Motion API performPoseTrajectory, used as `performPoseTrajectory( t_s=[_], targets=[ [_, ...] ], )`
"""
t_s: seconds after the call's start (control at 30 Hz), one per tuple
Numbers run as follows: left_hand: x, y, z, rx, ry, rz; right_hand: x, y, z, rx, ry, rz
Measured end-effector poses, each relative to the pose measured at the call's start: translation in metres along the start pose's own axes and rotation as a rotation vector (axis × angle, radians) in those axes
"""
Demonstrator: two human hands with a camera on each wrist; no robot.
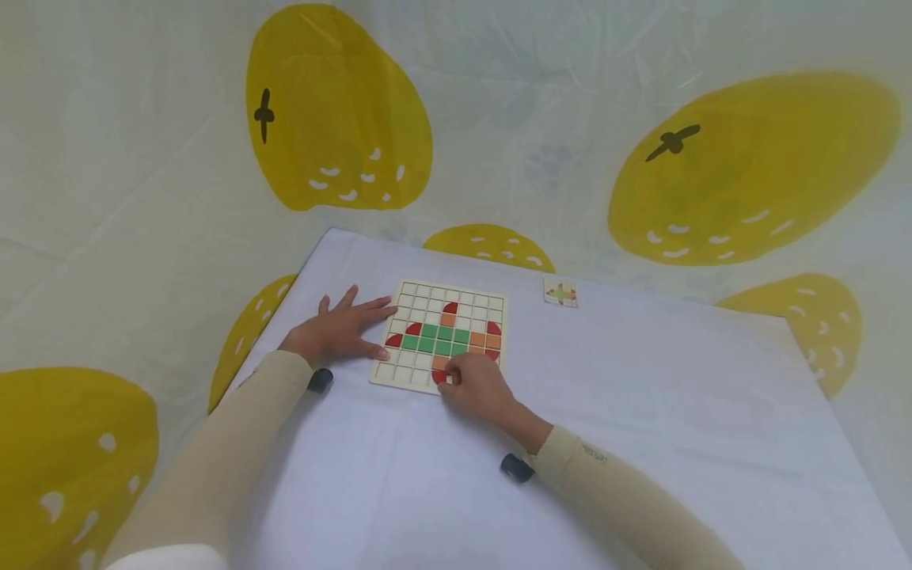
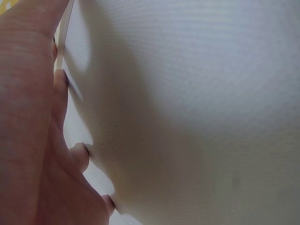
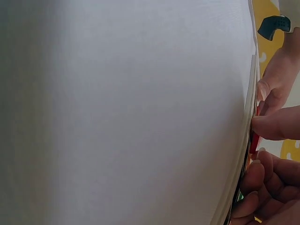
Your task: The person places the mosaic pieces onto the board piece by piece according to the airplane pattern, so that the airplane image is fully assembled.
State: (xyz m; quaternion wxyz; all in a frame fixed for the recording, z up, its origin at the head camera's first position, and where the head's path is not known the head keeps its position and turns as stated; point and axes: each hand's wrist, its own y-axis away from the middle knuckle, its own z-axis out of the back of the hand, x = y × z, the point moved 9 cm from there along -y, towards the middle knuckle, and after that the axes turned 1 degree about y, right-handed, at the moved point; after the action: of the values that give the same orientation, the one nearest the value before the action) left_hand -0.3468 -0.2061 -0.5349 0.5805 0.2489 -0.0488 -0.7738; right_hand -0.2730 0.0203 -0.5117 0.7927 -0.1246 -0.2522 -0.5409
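A pale wooden grid board lies on the table, bearing several green squares, orange squares and red rounded tiles. With thumb and fingertips, my right hand pinches a red rounded tile at the board's near edge, below an orange square. The right wrist view shows that red tile edge-on between the thumb and fingers. My left hand is spread flat, its thumb and a fingertip on the board's left edge. In the left wrist view, its fingers touch the white cloth.
A small picture card with a similar pattern lies near the table's far edge. White cloth covers the table. Dark wrist devices stick out below both wrists. Behind hangs a curtain with yellow fruit shapes.
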Motion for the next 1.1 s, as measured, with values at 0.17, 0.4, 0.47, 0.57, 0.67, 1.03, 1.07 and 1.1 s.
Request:
performPoseTrajectory(
  t_s=[0.17, 0.4, 0.47, 0.57, 0.67, 1.03, 1.07, 1.1],
  targets=[
    [0.0013, -0.0007, 0.0002, 0.004, 0.001, 0.009, 0.0025, 0.0007, 0.0013, 0.002, 0.011, 0.0],
    [-0.0007, -0.0013, 0.0019, 0.006, -0.015, -0.003, 0.0055, 0.0025, 0.0036, -0.011, 0.009, 0.017],
    [-0.0016, -0.001, 0.0021, 0.008, -0.017, -0.005, 0.0057, 0.0032, 0.0034, -0.011, 0.008, 0.014],
    [-0.0019, -0.0008, 0.0022, 0.008, -0.014, -0.001, 0.0057, 0.004, 0.0028, -0.007, 0.011, 0.003],
    [-0.0028, -0.0002, 0.0027, 0.006, -0.006, -0.003, 0.0055, 0.004, 0.0023, -0.006, 0.023, -0.001],
    [-0.0033, 0.0014, 0.0035, 0.009, -0.01, 0.011, 0.0017, 0.0039, 0.0046, -0.011, 0.004, -0.007],
    [-0.0032, 0.0009, 0.0031, 0.011, -0.012, 0.01, 0.0011, 0.0042, 0.0052, -0.009, 0.004, -0.011],
    [-0.003, 0.0007, 0.0027, 0.012, -0.014, 0.01, 0.0005, 0.0044, 0.0058, -0.006, 0.003, -0.015]
  ],
)
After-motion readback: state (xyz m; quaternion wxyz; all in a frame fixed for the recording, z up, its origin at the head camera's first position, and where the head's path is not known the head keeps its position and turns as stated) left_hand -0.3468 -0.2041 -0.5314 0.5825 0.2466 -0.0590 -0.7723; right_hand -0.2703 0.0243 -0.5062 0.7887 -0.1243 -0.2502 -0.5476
